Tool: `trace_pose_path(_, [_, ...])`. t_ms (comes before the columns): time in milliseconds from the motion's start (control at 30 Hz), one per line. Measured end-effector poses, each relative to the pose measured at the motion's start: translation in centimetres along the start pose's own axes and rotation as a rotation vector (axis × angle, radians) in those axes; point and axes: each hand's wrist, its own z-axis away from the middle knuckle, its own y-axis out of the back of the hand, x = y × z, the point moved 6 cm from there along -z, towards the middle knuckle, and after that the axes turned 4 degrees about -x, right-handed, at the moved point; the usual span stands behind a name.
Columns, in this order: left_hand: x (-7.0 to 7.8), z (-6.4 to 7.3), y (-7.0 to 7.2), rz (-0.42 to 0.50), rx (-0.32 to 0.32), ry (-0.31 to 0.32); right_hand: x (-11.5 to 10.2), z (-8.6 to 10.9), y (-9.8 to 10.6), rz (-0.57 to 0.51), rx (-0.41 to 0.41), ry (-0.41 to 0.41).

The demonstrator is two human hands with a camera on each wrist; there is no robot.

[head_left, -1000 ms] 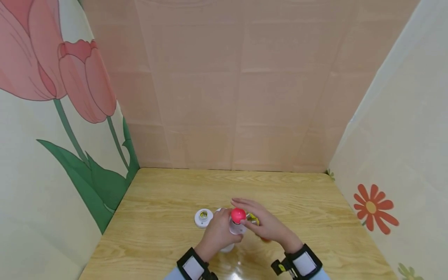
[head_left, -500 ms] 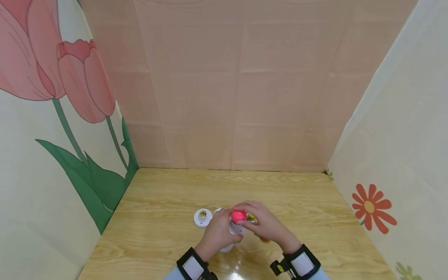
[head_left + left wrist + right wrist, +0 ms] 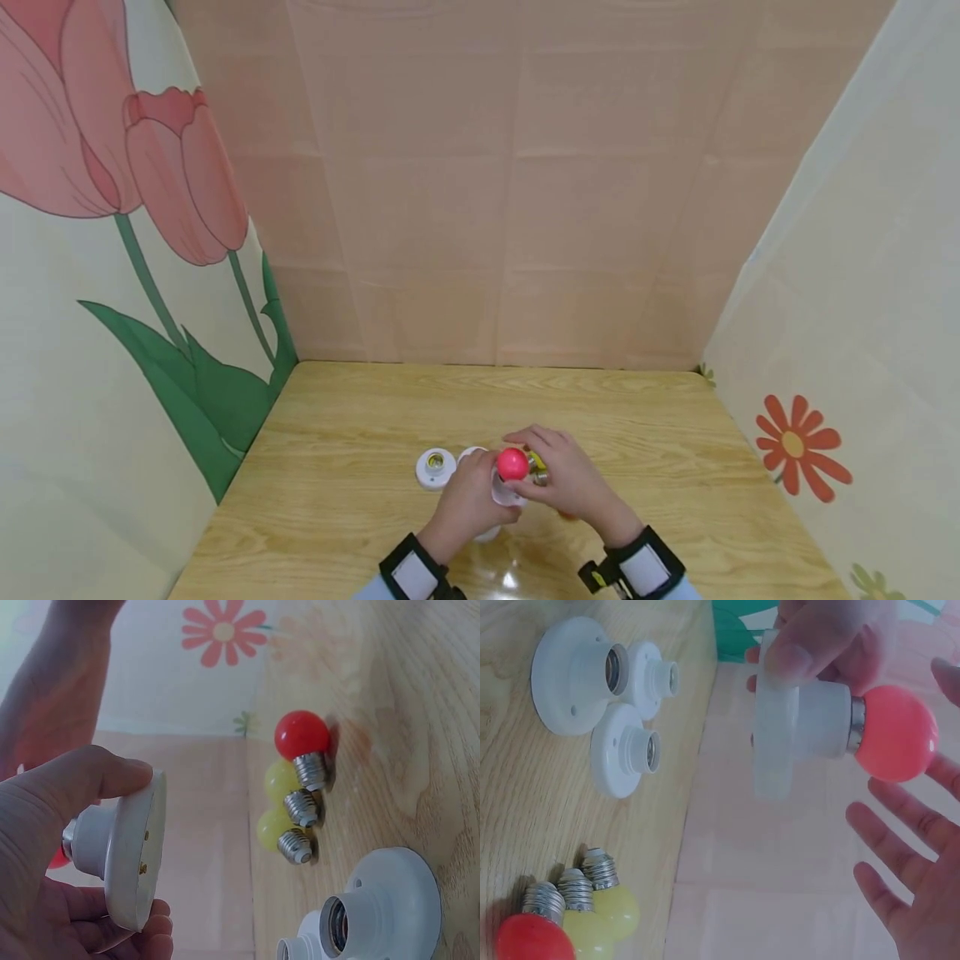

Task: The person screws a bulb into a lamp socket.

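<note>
My left hand [image 3: 467, 502] grips a white lamp holder [image 3: 776, 742] by its round base, up off the table. In the left wrist view its thumb lies along the base's edge, with fingers curled beneath. A red light bulb [image 3: 896, 733] sits in the holder's socket, with a narrow band of its metal cap showing. Around the bulb, my right hand [image 3: 567, 477] has its fingers spread. In the right wrist view those fingers [image 3: 885, 862] are parted, their tips beside the red glass, with the thumb on the opposite side.
Three white lamp holders [image 3: 574, 679] stand on the wooden table [image 3: 337, 433], sockets up. Another red bulb [image 3: 301, 735] and two yellow bulbs [image 3: 274, 829] lie together, right of the holders in the head view. Printed cloth walls [image 3: 420, 208] enclose the table.
My right fingers came in around the red bulb, then parted from it again. The left hand and the lamp holder stay in nearly the same place.
</note>
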Motion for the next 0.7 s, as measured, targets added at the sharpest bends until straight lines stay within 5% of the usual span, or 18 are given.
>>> trace_pose_path(300, [-0.31, -0.14, 0.1, 0.009, -0.027, 0.025, 0.34, 0.37, -0.4, -0.211, -0.116, 0.113])
trace_pose_path(700, [-0.3, 0.01, 0.31, -0.002, -0.028, 0.028, 0.5, 0.2, -0.98, -0.227, -0.108, 0.113])
